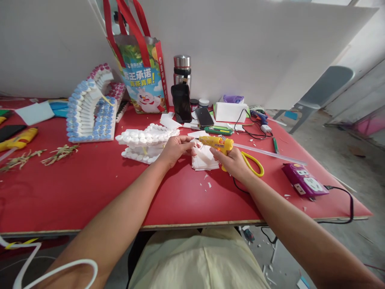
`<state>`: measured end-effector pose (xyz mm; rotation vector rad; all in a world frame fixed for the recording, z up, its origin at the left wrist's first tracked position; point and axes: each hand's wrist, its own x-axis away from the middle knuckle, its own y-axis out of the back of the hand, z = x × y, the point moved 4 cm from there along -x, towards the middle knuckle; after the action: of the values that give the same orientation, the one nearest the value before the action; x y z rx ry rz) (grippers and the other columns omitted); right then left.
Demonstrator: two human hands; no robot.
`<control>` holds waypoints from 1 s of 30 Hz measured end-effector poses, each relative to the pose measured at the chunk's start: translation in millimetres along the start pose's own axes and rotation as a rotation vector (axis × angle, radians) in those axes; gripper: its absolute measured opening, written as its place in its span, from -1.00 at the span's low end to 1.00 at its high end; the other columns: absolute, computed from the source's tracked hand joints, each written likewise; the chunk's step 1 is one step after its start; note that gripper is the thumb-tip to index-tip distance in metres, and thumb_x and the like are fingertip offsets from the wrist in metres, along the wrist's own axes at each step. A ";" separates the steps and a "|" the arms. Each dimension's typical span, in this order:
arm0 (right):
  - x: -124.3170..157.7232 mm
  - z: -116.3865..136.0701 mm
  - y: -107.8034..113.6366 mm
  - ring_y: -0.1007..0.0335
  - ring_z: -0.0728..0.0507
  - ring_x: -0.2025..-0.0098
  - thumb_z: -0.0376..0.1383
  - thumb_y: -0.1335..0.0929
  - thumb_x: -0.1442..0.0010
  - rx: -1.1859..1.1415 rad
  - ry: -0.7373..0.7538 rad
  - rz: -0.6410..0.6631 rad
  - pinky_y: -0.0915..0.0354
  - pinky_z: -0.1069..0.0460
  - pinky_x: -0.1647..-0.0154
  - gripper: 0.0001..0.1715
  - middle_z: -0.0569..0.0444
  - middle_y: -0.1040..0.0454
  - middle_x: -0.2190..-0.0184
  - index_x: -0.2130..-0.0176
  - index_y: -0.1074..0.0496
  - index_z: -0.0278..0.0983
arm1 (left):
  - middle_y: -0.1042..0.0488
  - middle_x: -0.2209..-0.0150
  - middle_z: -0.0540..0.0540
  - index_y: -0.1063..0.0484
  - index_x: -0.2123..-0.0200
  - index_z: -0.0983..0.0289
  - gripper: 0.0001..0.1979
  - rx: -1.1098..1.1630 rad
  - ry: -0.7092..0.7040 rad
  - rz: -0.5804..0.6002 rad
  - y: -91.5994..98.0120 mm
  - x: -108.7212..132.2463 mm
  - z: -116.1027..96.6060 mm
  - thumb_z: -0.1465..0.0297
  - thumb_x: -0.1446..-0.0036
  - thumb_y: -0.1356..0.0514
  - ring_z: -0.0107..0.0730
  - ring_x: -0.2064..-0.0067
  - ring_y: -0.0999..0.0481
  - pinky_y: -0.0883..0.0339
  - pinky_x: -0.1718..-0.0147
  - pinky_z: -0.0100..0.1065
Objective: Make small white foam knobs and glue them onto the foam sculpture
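Note:
My right hand grips a yellow glue gun with a clear glue stick jutting out behind it; the nozzle points left. My left hand pinches a small white foam piece right at the nozzle. Both hands hover over a stack of white foam pieces on the red table. Just left of my left hand lies a white foam model built of rounded pieces.
A larger white and blue foam model stands at the back left. A shopping bag, flask, two phones, a white box, a purple power strip, yellow scissors and a second glue gun lie around.

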<state>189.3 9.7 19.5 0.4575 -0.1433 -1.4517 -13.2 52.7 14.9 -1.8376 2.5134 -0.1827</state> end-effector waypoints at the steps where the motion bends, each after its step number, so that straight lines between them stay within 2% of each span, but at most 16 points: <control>1: 0.1 1.1 0.2 -0.17 0.01 0.53 0.13 -0.38 -0.23 0.003 0.001 -0.003 -0.11 0.06 0.51 -0.45 0.13 -0.33 0.54 0.43 -0.40 -0.30 | -0.54 0.52 0.12 -0.60 0.30 0.38 -0.70 -0.006 0.005 0.004 -0.4 0.2 0.0 0.26 0.02 -0.42 -0.38 0.47 -0.52 -0.46 0.35 -0.31; 6: 0.7 4.9 0.9 -0.17 0.00 0.52 0.11 -0.37 -0.23 0.013 0.002 -0.001 -0.10 0.06 0.51 -0.46 0.14 -0.30 0.56 0.46 -0.37 -0.29 | -0.55 0.51 0.11 -0.60 0.27 0.37 -0.70 -0.001 0.007 -0.006 1.3 -0.9 2.3 0.26 0.00 -0.41 -0.39 0.47 -0.52 -0.45 0.37 -0.33; 15: 0.7 -0.2 -0.4 -0.10 0.01 0.53 0.12 -0.38 -0.21 0.033 -0.035 0.013 -0.04 0.05 0.52 -0.44 0.16 -0.25 0.58 0.49 -0.33 -0.28 | -0.54 0.53 0.10 -0.59 0.26 0.40 -0.73 0.012 -0.025 -0.026 5.0 -3.0 1.7 0.30 -0.05 -0.39 -0.39 0.44 -0.53 -0.50 0.28 -0.30; 19: 1.5 -0.5 2.8 -0.12 0.00 0.53 0.12 -0.39 -0.21 0.021 -0.034 -0.020 -0.06 0.05 0.52 -0.45 0.15 -0.27 0.57 0.47 -0.36 -0.28 | -0.60 0.41 0.17 -0.57 0.27 0.39 -0.75 0.032 -0.034 -0.029 6.3 -2.7 1.3 0.30 -0.06 -0.38 -0.41 0.43 -0.54 -0.49 0.29 -0.31; 23: -0.3 -3.4 8.6 -0.13 0.00 0.54 0.14 -0.39 -0.21 -0.101 -0.037 -0.036 -0.12 0.04 0.49 -0.42 0.15 -0.26 0.59 0.51 -0.34 -0.27 | -0.64 0.19 0.25 -0.57 0.30 0.39 -0.76 0.118 -0.024 0.003 6.7 -2.5 0.8 0.31 -0.05 -0.40 -0.46 0.44 -0.54 -0.50 0.28 -0.30; 26: -1.7 -6.6 11.8 -0.12 0.00 0.55 0.15 -0.38 -0.22 -0.145 -0.062 -0.017 -0.11 0.03 0.48 -0.39 0.15 -0.24 0.62 0.54 -0.34 -0.27 | -0.65 0.26 0.24 -0.56 0.32 0.41 -0.81 0.216 0.029 0.035 5.5 -2.1 1.1 0.38 -0.05 -0.39 -0.50 0.45 -0.53 -0.52 0.22 -0.30; 30: -1.5 -6.9 12.8 -0.12 0.00 0.55 0.15 -0.38 -0.21 -0.139 -0.060 -0.003 -0.10 0.03 0.49 -0.39 0.14 -0.26 0.61 0.55 -0.33 -0.26 | -0.65 0.28 0.25 -0.50 0.34 0.40 -0.89 0.343 0.063 0.014 7.0 -3.2 1.9 0.50 -0.05 -0.35 -0.52 0.47 -0.52 -0.53 0.18 -0.28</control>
<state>203.4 13.3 18.4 0.3013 -0.0883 -1.4683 -18.7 57.7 12.2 -1.7006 2.3477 -0.6356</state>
